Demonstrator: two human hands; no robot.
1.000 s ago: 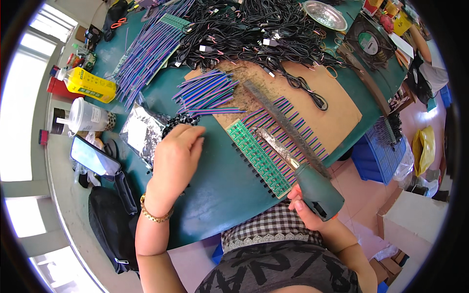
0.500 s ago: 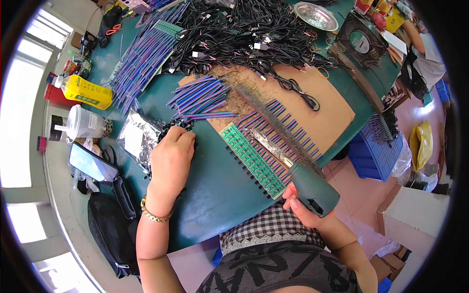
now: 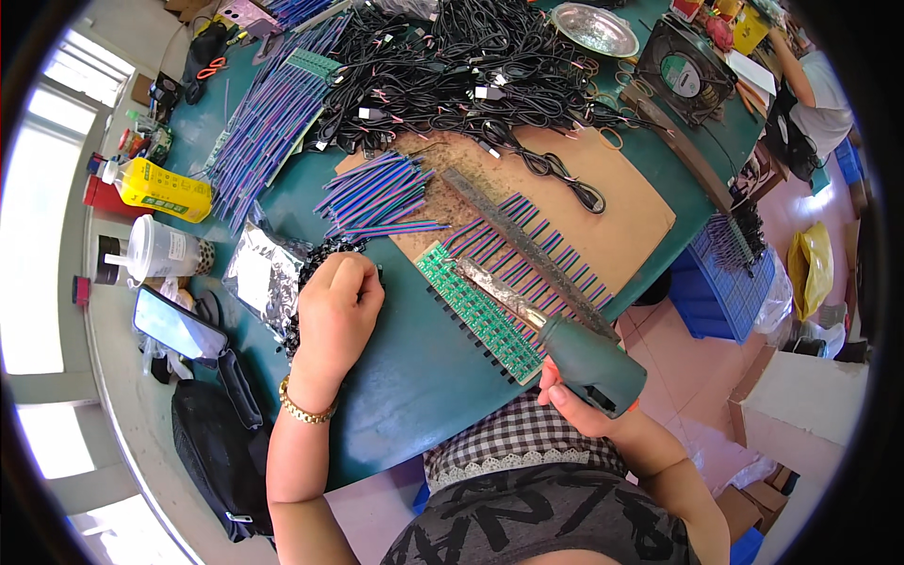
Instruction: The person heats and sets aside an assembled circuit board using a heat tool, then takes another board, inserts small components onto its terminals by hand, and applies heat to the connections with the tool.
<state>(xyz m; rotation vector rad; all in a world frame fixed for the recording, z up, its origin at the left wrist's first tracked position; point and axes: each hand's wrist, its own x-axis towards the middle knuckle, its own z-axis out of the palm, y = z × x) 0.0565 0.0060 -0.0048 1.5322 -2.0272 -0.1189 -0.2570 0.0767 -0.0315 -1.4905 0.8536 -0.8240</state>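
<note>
My right hand [image 3: 571, 400] is closed round the thick green handle of a soldering iron [image 3: 595, 365]. The iron's worn metal barrel lies over a green circuit board panel [image 3: 480, 318], its front end near the panel's upper part. Small black parts line the panel's near left edge, and striped ribbon wires [image 3: 565, 264] run along its other side. A long dark metal bar [image 3: 523, 247] rests across those wires. My left hand [image 3: 337, 306] is closed, knuckles up, beside a heap of small black parts [image 3: 320, 259]. Its fingertips are hidden, so what they pinch does not show.
A silver bag [image 3: 262, 273] lies beside the black parts. Loose cut wires [image 3: 377, 193] sit on brown cardboard [image 3: 621, 202]. Black cables [image 3: 443, 75] heap at the back, near a metal dish [image 3: 595, 30] and fan [image 3: 683, 75]. A yellow bottle [image 3: 165, 188], cup and phone stand left.
My left hand has drawn back slightly toward me and to the right, away from the heap of black parts. The right hand keeps its hold on the iron. The whole view has shifted slightly.
</note>
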